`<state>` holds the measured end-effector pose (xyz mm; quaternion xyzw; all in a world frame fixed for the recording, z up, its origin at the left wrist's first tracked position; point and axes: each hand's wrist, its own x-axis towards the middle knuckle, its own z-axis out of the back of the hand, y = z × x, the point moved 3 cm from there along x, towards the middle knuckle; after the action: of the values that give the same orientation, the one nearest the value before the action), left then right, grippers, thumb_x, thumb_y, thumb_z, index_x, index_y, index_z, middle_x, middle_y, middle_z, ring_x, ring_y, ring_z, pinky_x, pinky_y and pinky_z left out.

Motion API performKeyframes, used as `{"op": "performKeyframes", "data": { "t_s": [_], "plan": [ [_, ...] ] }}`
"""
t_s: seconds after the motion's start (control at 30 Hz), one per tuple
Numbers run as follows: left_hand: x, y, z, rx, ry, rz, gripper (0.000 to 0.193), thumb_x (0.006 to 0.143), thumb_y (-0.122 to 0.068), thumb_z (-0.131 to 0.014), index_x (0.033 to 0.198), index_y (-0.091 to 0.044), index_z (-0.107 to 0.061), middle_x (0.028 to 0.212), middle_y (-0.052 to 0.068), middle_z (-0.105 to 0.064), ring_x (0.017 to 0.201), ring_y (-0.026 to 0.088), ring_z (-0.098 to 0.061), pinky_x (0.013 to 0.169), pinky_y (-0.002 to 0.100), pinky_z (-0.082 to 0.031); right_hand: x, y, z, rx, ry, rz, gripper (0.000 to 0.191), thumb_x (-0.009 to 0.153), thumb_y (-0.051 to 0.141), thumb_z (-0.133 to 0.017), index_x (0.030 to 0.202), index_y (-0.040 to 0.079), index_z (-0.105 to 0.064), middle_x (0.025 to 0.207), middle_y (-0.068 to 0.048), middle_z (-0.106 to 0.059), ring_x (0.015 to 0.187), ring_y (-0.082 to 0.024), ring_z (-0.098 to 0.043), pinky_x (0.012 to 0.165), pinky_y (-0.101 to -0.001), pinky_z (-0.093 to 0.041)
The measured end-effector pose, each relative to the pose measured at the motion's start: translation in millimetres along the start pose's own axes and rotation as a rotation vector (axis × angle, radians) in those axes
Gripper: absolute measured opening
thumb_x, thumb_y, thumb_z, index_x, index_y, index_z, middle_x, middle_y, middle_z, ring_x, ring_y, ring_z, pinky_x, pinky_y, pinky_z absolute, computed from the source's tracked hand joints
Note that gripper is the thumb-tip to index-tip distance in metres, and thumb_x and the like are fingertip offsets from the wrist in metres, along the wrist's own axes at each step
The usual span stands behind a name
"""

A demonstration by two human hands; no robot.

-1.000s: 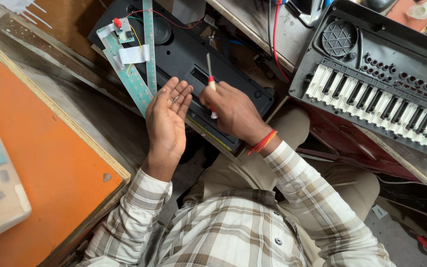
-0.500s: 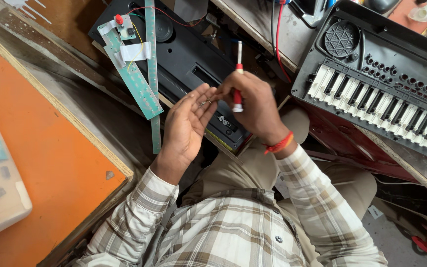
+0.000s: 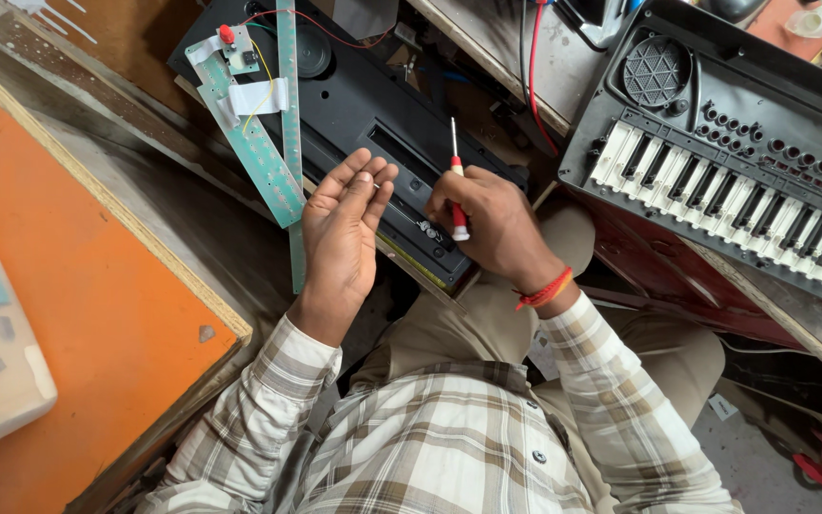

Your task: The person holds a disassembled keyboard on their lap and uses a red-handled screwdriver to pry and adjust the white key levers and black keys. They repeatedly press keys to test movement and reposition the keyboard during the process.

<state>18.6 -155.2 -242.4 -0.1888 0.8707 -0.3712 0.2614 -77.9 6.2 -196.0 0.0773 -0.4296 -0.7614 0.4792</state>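
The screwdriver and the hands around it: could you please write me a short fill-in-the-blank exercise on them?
1. The screwdriver is held in the ____ hand.
2. The left hand is open with its palm turned ____.
3. The wrist of the right hand wears a ____ band.
4. The green circuit strip lies on the ____ casing.

Missing words: right; up; red; black

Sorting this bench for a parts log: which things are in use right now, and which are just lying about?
In use:
left hand, open, palm up
right hand gripping red-handled screwdriver
black casing on lap

Lying about:
electronic keyboard
green circuit strip
orange board
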Motion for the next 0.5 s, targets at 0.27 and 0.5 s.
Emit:
{"op": "performKeyframes", "data": {
  "t_s": [0.27, 0.5],
  "plan": [
    [0.1, -10.4, 3.2, -0.039, -0.102, 0.012, 0.032, 0.105, -0.013, -0.052, 0.13, 0.006, -0.057, 0.118, 0.017, -0.066, 0.112, 0.025, -0.069, 0.101, 0.034, -0.058, 21.2, 7.4, -24.8, -0.245, 0.033, 0.18, 0.021, 0.079, 0.005, -0.074, 0.096, 0.01, -0.062, 0.081, -0.002, -0.068, 0.078, -0.026, -0.063, 0.07, -0.0391, -0.053],
    [5.7, -6.9, 14.8, -0.06, -0.126, -0.008, 0.03, 0.103, -0.013, -0.055, 0.127, 0.004, -0.06, 0.112, 0.013, -0.068, 0.106, 0.022, -0.069, 0.097, 0.034, -0.057, 23.3, 7.1, -39.9, -0.386, 0.074, 0.211, 0.02, 0.083, 0.016, -0.069, 0.1, 0.01, -0.059, 0.079, -0.003, -0.063, 0.077, -0.025, -0.059, 0.069, -0.041, -0.05]
  ]
}}
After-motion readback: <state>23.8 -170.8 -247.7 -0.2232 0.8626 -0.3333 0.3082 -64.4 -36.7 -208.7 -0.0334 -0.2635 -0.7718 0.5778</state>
